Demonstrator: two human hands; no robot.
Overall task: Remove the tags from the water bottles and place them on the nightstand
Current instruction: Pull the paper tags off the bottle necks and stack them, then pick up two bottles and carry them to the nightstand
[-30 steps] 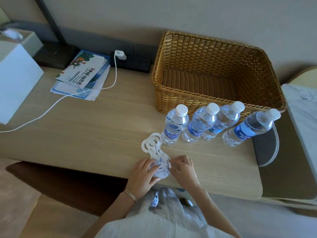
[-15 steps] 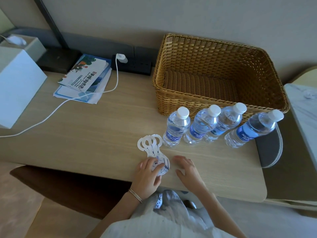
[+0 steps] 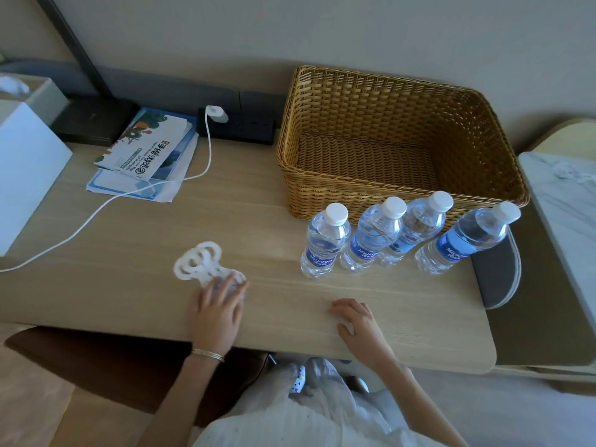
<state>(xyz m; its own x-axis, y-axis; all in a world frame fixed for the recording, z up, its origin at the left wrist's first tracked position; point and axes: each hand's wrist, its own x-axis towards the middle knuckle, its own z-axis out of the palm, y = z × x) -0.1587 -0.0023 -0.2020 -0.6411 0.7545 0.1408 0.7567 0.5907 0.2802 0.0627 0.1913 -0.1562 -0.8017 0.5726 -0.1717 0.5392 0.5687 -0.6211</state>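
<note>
Tags (image 3: pixel 200 262) now sit further left on the nightstand (image 3: pixel 129 285), well apart from the four bottles (image 3: pixel 325 241); left hand (image 3: pixel 217 309) lies flat on their near end, fingers spread. Right hand (image 3: pixel 358 321) has let go and moved right, resting loosely open on bare wood, holding nothing.

White tags (image 3: pixel 198 261), blue-labelled white-capped bottles (image 3: pixel 324 241), tan woven basket (image 3: pixel 400 133)
</note>
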